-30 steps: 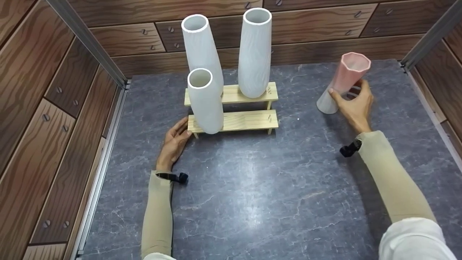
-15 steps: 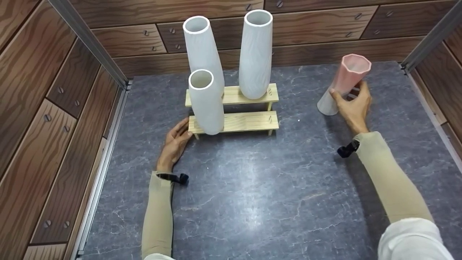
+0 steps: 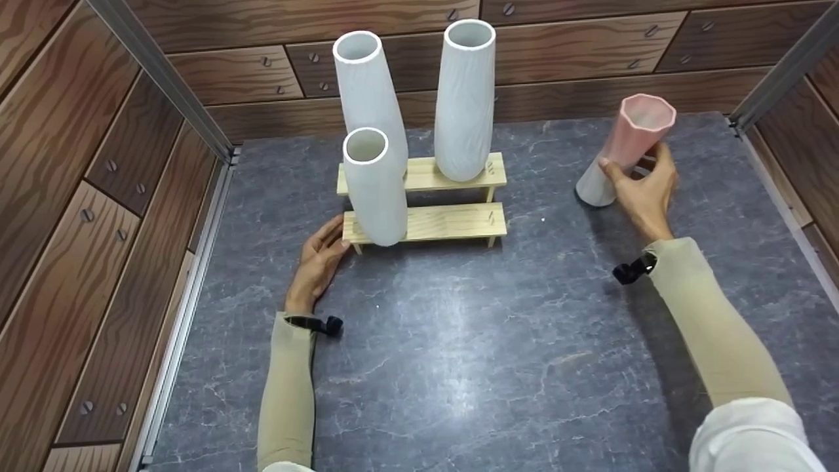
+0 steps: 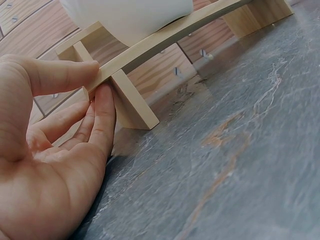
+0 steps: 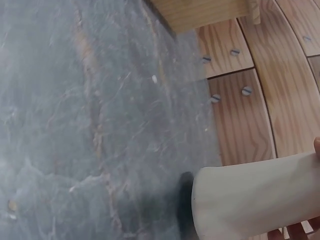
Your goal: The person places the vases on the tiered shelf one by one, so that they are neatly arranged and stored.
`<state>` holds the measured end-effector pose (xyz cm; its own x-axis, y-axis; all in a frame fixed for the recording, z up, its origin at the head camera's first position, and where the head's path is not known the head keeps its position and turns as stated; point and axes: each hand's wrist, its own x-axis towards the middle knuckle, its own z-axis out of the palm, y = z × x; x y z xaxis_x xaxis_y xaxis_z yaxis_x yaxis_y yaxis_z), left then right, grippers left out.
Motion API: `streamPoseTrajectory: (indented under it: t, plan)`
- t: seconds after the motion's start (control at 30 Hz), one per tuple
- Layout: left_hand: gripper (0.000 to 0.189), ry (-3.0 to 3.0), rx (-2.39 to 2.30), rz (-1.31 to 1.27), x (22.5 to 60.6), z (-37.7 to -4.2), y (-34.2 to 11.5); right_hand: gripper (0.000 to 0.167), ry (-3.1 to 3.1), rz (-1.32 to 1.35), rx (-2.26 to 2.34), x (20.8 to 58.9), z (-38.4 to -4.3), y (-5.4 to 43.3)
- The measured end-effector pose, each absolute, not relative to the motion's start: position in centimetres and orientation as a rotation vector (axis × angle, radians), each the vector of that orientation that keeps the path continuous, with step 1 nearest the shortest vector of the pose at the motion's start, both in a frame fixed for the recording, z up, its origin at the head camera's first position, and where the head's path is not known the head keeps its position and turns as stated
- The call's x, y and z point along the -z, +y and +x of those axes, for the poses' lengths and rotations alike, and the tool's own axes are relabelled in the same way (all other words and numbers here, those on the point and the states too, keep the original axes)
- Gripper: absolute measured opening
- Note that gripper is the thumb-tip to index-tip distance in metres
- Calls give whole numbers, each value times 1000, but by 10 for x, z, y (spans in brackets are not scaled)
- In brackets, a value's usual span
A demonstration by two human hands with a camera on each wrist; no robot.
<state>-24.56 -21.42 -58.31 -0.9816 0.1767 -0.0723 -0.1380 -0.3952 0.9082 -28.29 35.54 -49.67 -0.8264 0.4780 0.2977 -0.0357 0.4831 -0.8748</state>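
Observation:
My left hand (image 3: 316, 265) pinches the left end of the low front wooden stand (image 3: 452, 221); in the left wrist view the thumb lies over its top edge and fingers sit beneath. A shorter white vase (image 3: 379, 196) stands on that stand's left part. On the taller rear stand (image 3: 419, 176) are two tall white vases, one at left (image 3: 367, 88) and one at right (image 3: 464, 111). Off to the right, my right hand (image 3: 649, 193) grips a pink-and-white faceted vase (image 3: 639, 128) around its middle. Its white base (image 5: 250, 195) appears slightly off the table, beside a dark shadow.
The grey marbled table (image 3: 419, 367) reaches from the stands toward me. Wood-patterned panels (image 3: 590, 46) close the back and both sides, with metal rails (image 3: 177, 314) along the edges. Whether the two stands are joined cannot be seen.
The right hand and the pink-and-white vase have risen very slightly over the last half second. The left hand keeps its hold on the stand, and the white vases stay put.

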Motion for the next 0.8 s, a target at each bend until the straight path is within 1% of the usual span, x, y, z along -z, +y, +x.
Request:
streamPoseTrajectory:
  t: [0.27, 0.67, 0.8]
  plan:
    - [69, 1623, -2481, 89, 580, -246, -216, 61, -2202, -288, -1352, 482, -281, 346]
    - [67, 1599, -2489, 71, 582, -245, -214, 54, -2161, -139, -1432, 469, -265, 320]
    - [68, 1624, -2463, 91, 583, -245, -216, 52, -2144, -89, -1471, 452, -252, 300]
